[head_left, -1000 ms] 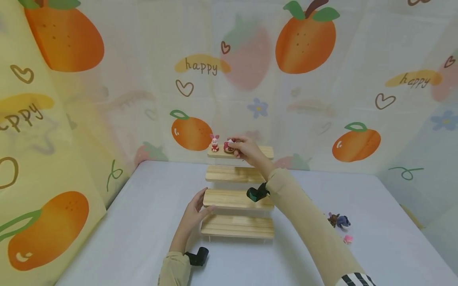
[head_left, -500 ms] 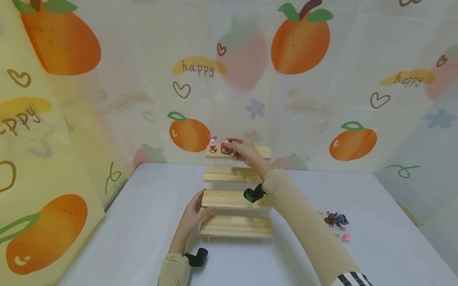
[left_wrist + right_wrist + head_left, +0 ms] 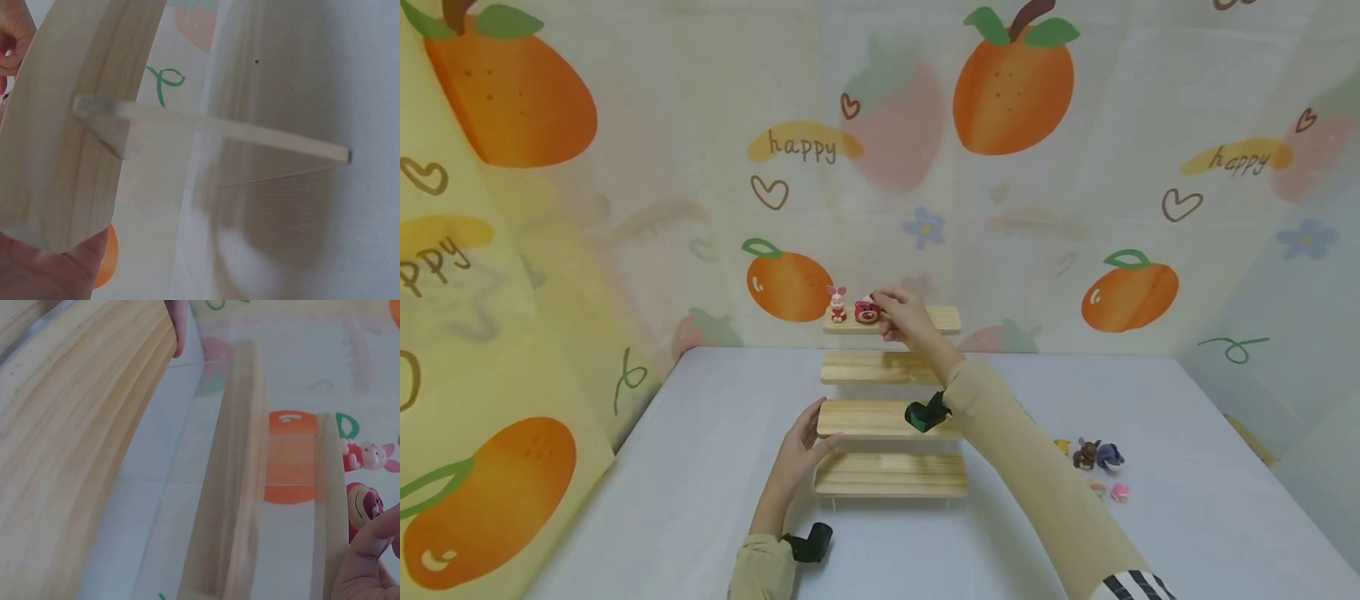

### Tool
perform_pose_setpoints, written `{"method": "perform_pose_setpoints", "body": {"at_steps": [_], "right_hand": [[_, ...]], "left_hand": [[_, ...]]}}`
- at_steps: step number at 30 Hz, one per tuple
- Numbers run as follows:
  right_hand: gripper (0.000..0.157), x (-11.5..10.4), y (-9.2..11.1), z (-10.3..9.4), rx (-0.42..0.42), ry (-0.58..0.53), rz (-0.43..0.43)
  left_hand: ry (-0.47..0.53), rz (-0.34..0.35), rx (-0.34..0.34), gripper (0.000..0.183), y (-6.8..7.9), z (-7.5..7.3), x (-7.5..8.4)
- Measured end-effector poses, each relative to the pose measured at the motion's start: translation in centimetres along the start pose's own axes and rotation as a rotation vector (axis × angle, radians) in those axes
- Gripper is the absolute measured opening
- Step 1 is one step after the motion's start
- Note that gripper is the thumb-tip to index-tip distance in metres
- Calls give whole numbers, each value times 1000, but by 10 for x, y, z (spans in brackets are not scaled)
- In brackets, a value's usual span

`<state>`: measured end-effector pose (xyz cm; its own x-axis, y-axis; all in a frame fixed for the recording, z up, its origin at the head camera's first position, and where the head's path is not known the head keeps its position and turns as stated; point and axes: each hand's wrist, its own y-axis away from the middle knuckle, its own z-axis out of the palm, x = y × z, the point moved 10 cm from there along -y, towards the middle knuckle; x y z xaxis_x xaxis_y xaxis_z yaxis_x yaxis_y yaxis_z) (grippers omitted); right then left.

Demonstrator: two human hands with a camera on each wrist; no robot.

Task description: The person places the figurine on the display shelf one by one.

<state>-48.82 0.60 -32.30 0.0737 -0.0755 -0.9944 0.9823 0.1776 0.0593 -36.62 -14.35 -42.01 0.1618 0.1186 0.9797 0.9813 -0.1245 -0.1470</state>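
Note:
A dark pink bear figurine (image 3: 867, 312) stands on the top shelf (image 3: 946, 319) of a stepped wooden display stand. My right hand (image 3: 910, 319) pinches it at its upper right side, and its face shows past the fingertips. Just left of it sits a pink pig figurine (image 3: 837, 306) with upright ears, seen also in the right wrist view. My left hand (image 3: 801, 450) grips the left end of a lower shelf (image 3: 880, 417), thumb along the front edge and fingers toward the back. In the left wrist view, part of that palm (image 3: 50, 269) shows beyond the shelf's end.
Several small figurines lie on the white table at the right, among them a blue-grey one (image 3: 1109, 457), a brown one (image 3: 1086, 454) and a pink one (image 3: 1120, 492). The right sleeve (image 3: 1022, 458) partly covers this group. A printed fruit backdrop (image 3: 880, 208) rises behind the stand.
My right fingers have slid back a little, uncovering more of the bear's face. The left hand keeps its grip. The head view has turned slightly, and more figurines show beside the sleeve.

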Motion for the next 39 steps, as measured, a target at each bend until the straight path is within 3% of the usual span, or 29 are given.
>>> {"method": "perform_pose_setpoints", "body": {"at_steps": [6,12,21,30,39], "right_hand": [[35,0,2,-3,10,-25,-31],[35,3,3,-5,21,-30,-28],[31,5,6,-8,59,-37,-55],[32,6,9,-12,105,48,-179],[30,8,11,-11,136,47,-217]], "left_hand": [[-17,-9,6,66,4,0,5],[-7,4,-1,66,1,0,0],[8,15,1,70,-7,-4,-27],[-2,13,9,70,-8,-4,-25],[-17,8,8,71,-8,-4,-28]]}}
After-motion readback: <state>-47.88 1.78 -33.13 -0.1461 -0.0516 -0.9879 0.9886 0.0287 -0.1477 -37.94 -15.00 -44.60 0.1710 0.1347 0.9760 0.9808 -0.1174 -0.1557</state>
